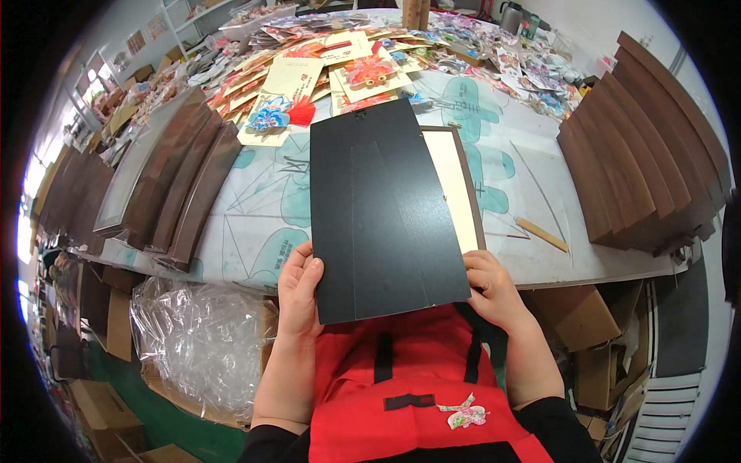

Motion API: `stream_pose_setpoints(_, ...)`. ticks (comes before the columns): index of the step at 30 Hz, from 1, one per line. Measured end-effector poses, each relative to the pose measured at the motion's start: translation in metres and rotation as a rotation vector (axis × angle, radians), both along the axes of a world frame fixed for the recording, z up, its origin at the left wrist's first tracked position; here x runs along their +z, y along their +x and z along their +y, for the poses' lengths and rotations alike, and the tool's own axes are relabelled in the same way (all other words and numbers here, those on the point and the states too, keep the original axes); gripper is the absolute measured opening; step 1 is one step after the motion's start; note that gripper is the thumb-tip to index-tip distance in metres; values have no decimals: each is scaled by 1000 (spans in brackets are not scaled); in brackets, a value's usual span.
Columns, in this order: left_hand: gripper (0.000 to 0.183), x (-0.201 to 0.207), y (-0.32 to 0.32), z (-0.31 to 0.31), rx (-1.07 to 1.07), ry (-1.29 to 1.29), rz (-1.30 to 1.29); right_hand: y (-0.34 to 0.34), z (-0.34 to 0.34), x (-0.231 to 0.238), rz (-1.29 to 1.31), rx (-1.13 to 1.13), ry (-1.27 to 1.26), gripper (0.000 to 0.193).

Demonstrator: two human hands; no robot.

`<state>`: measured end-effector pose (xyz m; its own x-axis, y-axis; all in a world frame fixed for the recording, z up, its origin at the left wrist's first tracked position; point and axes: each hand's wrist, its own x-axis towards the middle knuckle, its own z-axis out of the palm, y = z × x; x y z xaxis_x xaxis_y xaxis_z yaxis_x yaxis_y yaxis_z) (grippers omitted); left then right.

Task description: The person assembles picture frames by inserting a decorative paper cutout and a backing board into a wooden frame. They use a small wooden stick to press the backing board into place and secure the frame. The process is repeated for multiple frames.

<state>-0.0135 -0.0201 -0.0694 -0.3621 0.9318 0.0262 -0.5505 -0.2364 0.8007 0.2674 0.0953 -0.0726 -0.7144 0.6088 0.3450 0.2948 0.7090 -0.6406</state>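
Note:
A flat black backing board (378, 224) is held up in front of me, tilted, over the near edge of the table. My left hand (299, 285) grips its lower left edge, thumb on the front face. At the lower right corner, my right hand (494, 292) closes on the board with curled fingers. Behind the board's right side shows a brown picture frame (467, 185) with a cream sheet (448, 170) inside it; most of the frame is hidden. Whether my right fingers also touch the frame, I cannot tell.
Brown frames stand in stacks at the left (174, 185) and right (633, 154). Cream cards (287, 89) with red and blue ornaments pile up at the back. A wooden stick (542, 234) lies right of the board. Clear plastic wrapping (208, 339) fills a carton below the table's left side.

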Motion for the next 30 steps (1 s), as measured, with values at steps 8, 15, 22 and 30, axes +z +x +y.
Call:
stream_pose_setpoints(8,33,-4,-1,-5,20,0,-4,3,1,4,-22,15,-35,12)
stream_pose_setpoints(15,35,-2,21,-2,-65,-15,58,10,0,19,639,75,-1077,53)
stream_pose_setpoints(22,38,-15,16,24,124,-2,1014,3,12,29,673,-160,-930,53)
stream_pose_setpoints(30,54,-50,28,34,25,-85,974,-18,35,7,503,-235,-862,56)
